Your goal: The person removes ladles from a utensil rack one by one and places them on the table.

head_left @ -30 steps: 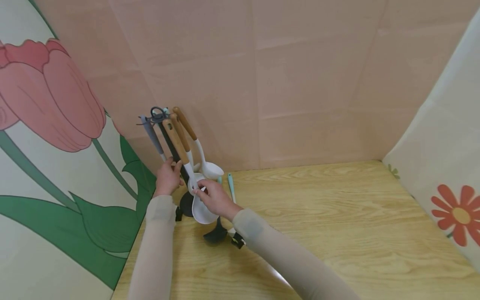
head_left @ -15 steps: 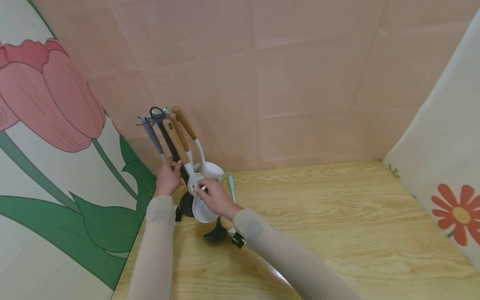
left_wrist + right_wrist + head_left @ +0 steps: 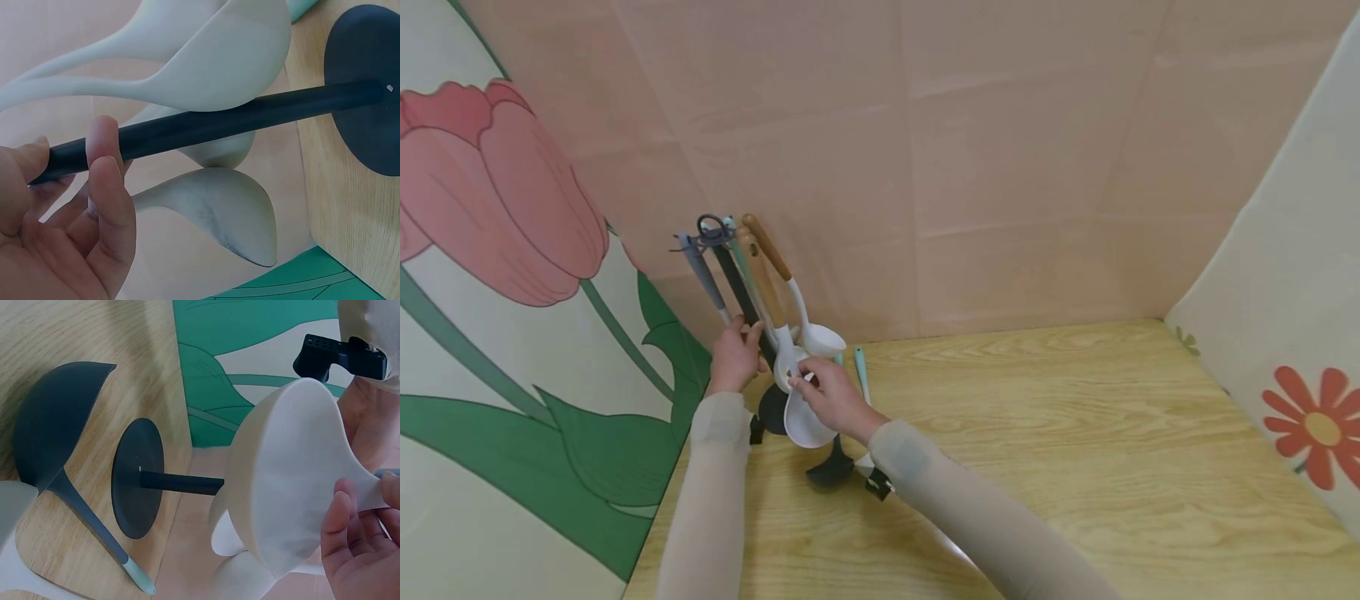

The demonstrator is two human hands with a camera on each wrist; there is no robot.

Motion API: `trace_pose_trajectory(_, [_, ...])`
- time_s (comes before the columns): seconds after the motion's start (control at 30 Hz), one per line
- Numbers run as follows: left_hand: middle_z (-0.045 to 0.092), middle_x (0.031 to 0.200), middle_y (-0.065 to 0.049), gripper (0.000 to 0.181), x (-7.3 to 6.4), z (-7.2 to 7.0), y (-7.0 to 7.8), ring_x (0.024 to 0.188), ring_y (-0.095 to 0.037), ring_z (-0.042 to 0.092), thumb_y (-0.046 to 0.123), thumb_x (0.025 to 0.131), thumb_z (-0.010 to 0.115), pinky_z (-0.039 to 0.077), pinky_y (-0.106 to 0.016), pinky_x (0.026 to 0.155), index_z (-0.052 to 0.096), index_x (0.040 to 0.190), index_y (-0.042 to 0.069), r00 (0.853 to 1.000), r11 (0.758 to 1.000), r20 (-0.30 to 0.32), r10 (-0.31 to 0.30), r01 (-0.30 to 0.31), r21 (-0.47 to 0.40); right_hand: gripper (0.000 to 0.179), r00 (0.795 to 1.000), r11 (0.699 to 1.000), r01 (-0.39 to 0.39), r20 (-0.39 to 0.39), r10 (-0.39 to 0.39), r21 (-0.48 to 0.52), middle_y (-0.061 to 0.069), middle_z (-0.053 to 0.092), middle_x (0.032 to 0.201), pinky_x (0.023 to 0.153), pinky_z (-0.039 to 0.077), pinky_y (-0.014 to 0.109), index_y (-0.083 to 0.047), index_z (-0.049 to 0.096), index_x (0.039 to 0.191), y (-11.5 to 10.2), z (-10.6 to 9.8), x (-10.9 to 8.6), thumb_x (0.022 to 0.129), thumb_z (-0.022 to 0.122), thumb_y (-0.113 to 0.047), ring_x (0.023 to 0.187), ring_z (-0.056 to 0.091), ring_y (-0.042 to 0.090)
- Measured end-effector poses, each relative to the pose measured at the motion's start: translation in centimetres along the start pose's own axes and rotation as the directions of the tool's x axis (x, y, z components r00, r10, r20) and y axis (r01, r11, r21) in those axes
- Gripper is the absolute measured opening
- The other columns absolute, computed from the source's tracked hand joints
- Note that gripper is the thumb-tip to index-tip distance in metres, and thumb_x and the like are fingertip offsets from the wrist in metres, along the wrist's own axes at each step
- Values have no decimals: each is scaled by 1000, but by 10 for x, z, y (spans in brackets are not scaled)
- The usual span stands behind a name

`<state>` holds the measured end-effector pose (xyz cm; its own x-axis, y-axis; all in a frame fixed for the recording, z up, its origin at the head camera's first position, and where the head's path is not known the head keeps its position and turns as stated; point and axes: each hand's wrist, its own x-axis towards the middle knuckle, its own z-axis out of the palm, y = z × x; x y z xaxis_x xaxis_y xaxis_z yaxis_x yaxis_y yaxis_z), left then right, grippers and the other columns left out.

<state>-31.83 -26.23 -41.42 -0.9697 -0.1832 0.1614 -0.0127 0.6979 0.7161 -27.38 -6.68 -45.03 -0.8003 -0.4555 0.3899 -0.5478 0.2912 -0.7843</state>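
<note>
A black utensil stand [image 3: 737,287] rises at the left of the table, its hook ring at the top and its round base [image 3: 139,481] on the wood. My left hand [image 3: 733,358] grips the pole [image 3: 187,132], thumb and fingers around it. With my right hand [image 3: 835,396] I pinch the white neck of a ladle [image 3: 294,469], whose wooden handle [image 3: 763,287] reaches up to the hooks. Its white bowl hangs below my fingers, in front of the pole. Another white ladle [image 3: 823,340] with a wooden handle hangs behind, beside a grey-handled utensil [image 3: 703,271].
A black ladle [image 3: 56,425] with a mint handle end lies on the table [image 3: 1037,433] near the stand's base. Next to it is a white utensil [image 3: 25,575], and a mint handle [image 3: 862,371] shows behind my right hand. A tulip-printed cloth [image 3: 587,467] borders the left side.
The held ladle's wooden handle has shifted right and up at its top, now overlapping the other wooden handle and uncovering a mint handle behind. My left hand stays on the pole.
</note>
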Motion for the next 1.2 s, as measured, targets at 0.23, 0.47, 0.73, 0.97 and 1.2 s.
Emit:
trace_pose_trajectory(0.23, [67,88,-20,47,1,1,-2,46,-16,63,43,107,42,51,-33,48,47,136,6,1000,1000,-1,-4,4,11,16,1000,999,-13,-16,13,30,6,66,100,66,52,21,-5,66,109,4,-1,-3,103,57,-16,74,61,7])
trace_pose_trajectory(0.47, [68,100,-28,52,0,0,-1,47,-15,63,42,108,41,51,-31,48,42,143,4,1000,1000,8,-4,4,-3,14,999,998,11,-41,-8,69,9,67,96,65,51,22,-2,66,107,8,-5,-7,102,58,-12,73,60,11])
trace_pose_trajectory(0.73, [68,101,-28,50,-1,0,-1,46,-14,63,40,108,42,51,-31,48,43,142,4,1000,1000,9,0,0,-12,16,997,998,-4,-76,9,61,9,68,95,68,50,24,-2,66,110,12,-9,-11,102,59,-13,76,59,14])
trace_pose_trajectory(0.97, [68,100,-28,50,-1,0,0,46,-14,63,40,108,42,51,-31,48,43,142,4,1000,1000,12,0,1,-11,17,994,998,-22,-102,27,55,9,68,97,67,49,24,-2,67,111,20,-16,-14,102,59,-13,75,56,12])
trace_pose_trajectory(1.2, [67,100,-29,52,-3,-2,2,46,-15,62,40,108,42,51,-32,48,40,146,4,1000,1000,15,-4,4,-12,15,992,998,-57,-110,61,39,10,68,101,69,49,27,-5,67,109,29,-25,-17,102,59,-15,78,57,14])
